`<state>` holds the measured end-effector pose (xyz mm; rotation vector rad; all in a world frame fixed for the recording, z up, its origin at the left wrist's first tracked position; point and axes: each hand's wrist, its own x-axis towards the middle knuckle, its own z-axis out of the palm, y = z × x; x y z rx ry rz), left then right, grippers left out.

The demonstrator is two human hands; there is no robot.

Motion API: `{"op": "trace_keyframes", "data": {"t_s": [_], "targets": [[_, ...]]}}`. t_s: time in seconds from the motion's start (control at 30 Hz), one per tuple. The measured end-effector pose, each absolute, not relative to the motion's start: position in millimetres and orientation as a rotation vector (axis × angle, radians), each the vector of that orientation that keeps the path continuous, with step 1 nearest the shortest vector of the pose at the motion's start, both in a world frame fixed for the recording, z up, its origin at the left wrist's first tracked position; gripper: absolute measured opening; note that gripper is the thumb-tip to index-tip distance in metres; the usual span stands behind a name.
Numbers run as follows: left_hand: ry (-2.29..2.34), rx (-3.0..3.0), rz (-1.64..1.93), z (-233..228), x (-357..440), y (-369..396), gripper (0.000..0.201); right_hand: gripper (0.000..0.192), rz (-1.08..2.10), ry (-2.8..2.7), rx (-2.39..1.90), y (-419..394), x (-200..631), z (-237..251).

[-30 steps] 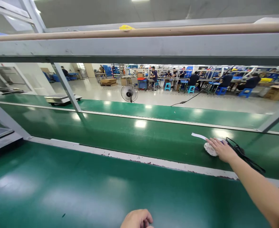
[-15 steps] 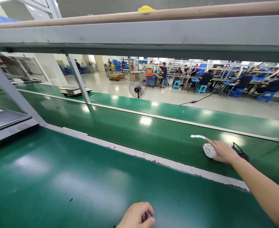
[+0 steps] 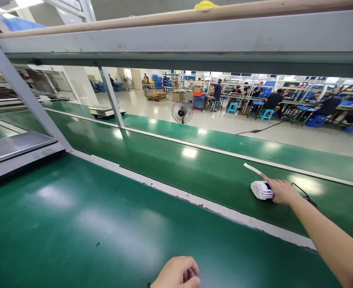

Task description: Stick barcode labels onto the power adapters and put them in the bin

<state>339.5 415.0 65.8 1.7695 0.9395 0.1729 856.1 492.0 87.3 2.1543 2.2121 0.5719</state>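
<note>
Curled into a loose fist, the left hand (image 3: 176,274) is rested empty on the near green bench surface (image 3: 74,224) at the bottom edge of the view; nothing is seen between its fingers. Far to its right, the right hand (image 3: 281,192) is stretched out over the green conveyor belt (image 3: 179,168) and laid on the back of a small white ribbed device (image 3: 261,190), with the index finger extended past it. Whether the device is truly grasped or only touched cannot be told, since the palm side is hidden. A white paper strip (image 3: 251,168) is seen just beyond the device, and a black cable (image 3: 305,194) trails from behind the hand.

For a secure hold, the fingers would best be wrapped around the ribbed body rather than pressed on top, and the cable should be gathered so that it is not dragged or snagged on the worn white edge strip (image 3: 194,202) between belt and bench.

At the left, a flat metal scale platform (image 3: 17,146) is set beside a slanted grey frame post (image 3: 26,92); a second scale (image 3: 106,110) stands across the belt. A grey overhead beam (image 3: 194,38) spans the view. Beyond, a standing fan (image 3: 182,112) is placed on a glossy floor, and seated workers (image 3: 272,100) are lined up at distant tables.
</note>
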Motion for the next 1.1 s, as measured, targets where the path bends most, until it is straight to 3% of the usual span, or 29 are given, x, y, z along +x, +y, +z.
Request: {"op": "trace_keyframes", "data": {"t_s": [0.27,0.57,0.67,0.8,0.9,1.0,1.1], "targets": [[0.955,1.788,0.218,61.0,341.2,413.6,0.017,0.090,0.554,2.108,2.104,502.2,828.9,86.8],[0.924,1.701,0.315,52.1,341.3,413.6,0.012,0.083,0.874,2.205,2.316,485.0,778.4,68.6],[0.883,1.444,0.422,45.5,343.5,414.1,0.028,0.079,0.922,2.393,2.341,471.6,746.2,71.5],[0.712,0.875,0.669,43.7,346.2,415.9,0.072,0.073,0.829,2.790,1.997,447.4,677.2,85.7],[0.553,0.576,0.707,47.4,346.5,418.1,0.086,0.070,0.734,3.068,1.617,426.8,611.2,91.7],[0.468,0.521,0.604,49.2,345.2,420.7,0.086,0.068,0.614,3.214,1.333,409.9,550.7,90.6],[0.472,0.523,0.577,51.4,341.2,422.1,0.065,0.071,0.474,3.337,1.173,403.3,517.4,88.0]]}}
